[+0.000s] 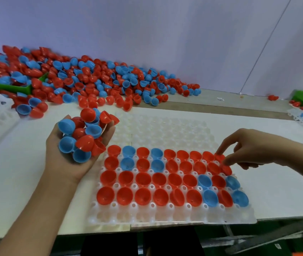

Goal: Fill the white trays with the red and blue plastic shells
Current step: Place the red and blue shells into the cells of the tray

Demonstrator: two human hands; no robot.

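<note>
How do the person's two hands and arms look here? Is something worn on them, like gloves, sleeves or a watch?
Both are bare. The left hand has no glove and no ring that shows, and its forearm is uncovered down to the picture's lower edge, with no sleeve or watch. The right hand is also ungloved, and its wrist and short visible forearm carry nothing. Neither arm shows any marking.

Text check | I am reading no legible text, label, brand or number anywhere | I am seeing a small white paper tag point(220, 98) lying on the pale worktop point(239, 102), too small to read
</note>
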